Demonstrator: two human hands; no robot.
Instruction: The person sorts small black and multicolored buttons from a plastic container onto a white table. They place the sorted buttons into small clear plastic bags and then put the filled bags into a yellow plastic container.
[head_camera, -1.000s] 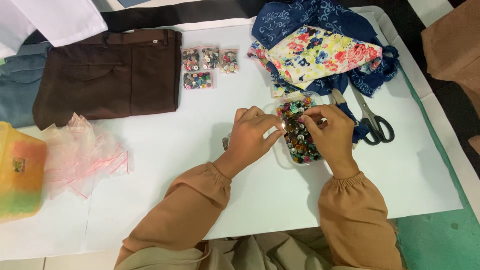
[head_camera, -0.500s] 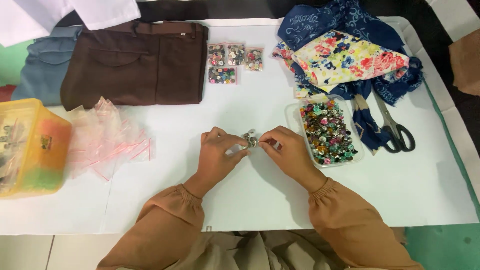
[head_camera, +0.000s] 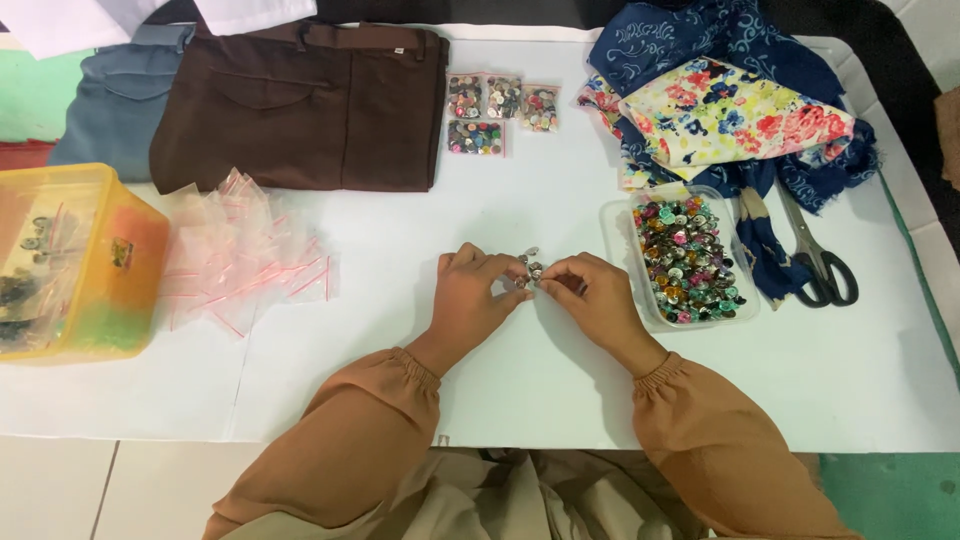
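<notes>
At frame centre, left hand (head_camera: 472, 300) and right hand (head_camera: 590, 298) are pinching a few buttons (head_camera: 530, 270); tray (head_camera: 616, 232) at right is sitting full, bags (head_camera: 245, 265) at left lying unfilled.

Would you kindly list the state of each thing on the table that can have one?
Left hand: pinching small metal buttons.
Right hand: pinching the same small metal buttons.
Clear tray: open, full of coloured buttons.
Scissors: shut, lying flat.
Brown trousers: folded.
Small button bags: filled, lying flat.
Empty plastic bags: heaped loosely.
Yellow box: lid state unclear.
</notes>
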